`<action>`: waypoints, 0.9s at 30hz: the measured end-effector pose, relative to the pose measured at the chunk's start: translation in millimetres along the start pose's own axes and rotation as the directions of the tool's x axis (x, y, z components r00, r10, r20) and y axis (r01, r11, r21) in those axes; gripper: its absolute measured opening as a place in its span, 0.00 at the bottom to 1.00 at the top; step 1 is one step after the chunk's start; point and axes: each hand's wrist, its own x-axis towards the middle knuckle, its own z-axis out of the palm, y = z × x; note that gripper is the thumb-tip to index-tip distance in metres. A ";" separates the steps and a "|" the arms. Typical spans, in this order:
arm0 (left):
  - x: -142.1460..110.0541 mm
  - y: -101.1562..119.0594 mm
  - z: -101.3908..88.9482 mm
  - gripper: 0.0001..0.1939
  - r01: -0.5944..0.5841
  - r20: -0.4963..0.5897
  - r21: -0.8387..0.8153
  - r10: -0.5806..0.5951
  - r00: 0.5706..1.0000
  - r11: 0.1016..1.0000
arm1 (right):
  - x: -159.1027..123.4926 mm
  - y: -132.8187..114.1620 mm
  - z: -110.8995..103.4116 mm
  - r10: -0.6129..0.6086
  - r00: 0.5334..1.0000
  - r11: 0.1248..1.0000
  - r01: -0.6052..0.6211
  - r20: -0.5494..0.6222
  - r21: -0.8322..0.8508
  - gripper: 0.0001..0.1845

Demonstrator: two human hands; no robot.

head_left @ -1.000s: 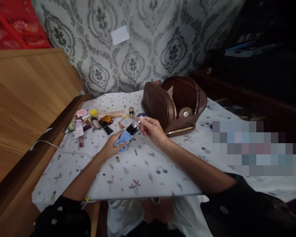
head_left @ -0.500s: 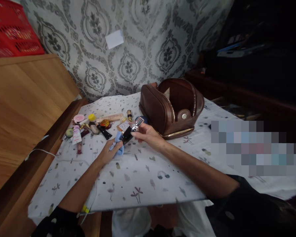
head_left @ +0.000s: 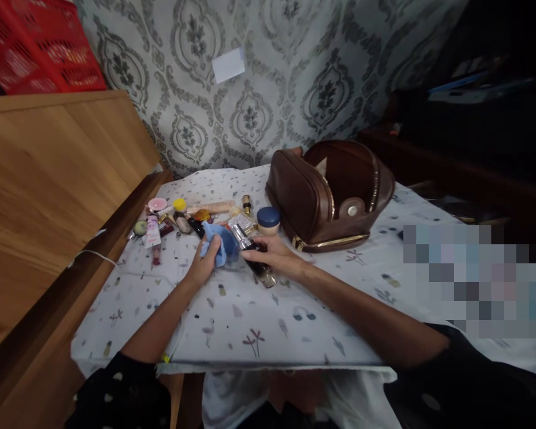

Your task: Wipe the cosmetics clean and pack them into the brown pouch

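Head view: your right hand (head_left: 272, 253) holds the bottle (head_left: 252, 261), a dark one with a silver end, above the near middle of the tabletop (head_left: 277, 342). Its fingers are closed around the dark middle, the thumb lying along the side that faces you. The bottle is tilted, with the silver end up and to the left and the clear end down and to the right.

Your left hand (head_left: 205, 261) has the blue cloth (head_left: 221, 243) pinched between thumb and fingers, and the cloth bunches out toward the bottle's silver end. You have the two very close together; whether they touch, I cannot tell.

Just beyond your right hand stands the jar (head_left: 268, 219) with its navy lid, near the left end of the brown bag (head_left: 297, 199). That bag sits upright with its top unzipped and gaping. Behind the bottle you have the glittery palette (head_left: 245, 223), and past it the small gold-and-black lipstick (head_left: 246, 205).

Left of the cloth lies a loose cluster: the long peach tube (head_left: 212, 207), the amber case (head_left: 202, 215), the yellow lid (head_left: 179, 204), the pink disc (head_left: 157, 204) and the pink-and-white tube (head_left: 152, 231). The red gloss (head_left: 156, 256) is at its near edge. A white cable (head_left: 98, 254) crosses the tabletop's left side.
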 end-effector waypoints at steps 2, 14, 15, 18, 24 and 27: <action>-1.0 2.7 -0.5 0.25 -0.024 0.055 -0.036 0.026 0.998 0.999 | -1.2 -2.3 0.0 0.011 0.998 0.997 -0.006 0.065 -0.076 0.26; -4.1 11.1 -3.9 0.22 0.051 0.204 0.041 -0.059 0.977 0.998 | -3.2 6.8 -1.1 -0.051 0.995 0.862 0.084 0.081 -0.501 0.18; -4.1 11.2 -3.5 0.22 0.060 0.197 0.036 -0.066 0.978 0.998 | -3.1 6.5 -0.3 -0.062 0.995 0.834 0.092 0.073 -0.543 0.18; -4.2 10.9 -2.1 0.22 0.077 0.181 0.011 -0.078 0.980 0.997 | -2.5 6.8 0.7 -0.075 0.995 0.787 0.099 0.064 -0.609 0.19; -3.6 11.0 -4.7 0.21 0.092 0.220 0.013 -0.093 0.971 0.996 | -3.7 7.1 -0.4 -0.057 0.997 0.827 0.081 0.061 -0.556 0.19; -3.2 10.9 -8.4 0.20 0.082 0.248 0.002 -0.080 0.965 0.997 | -5.3 4.6 -0.3 -0.044 0.993 0.864 0.092 0.108 -0.495 0.18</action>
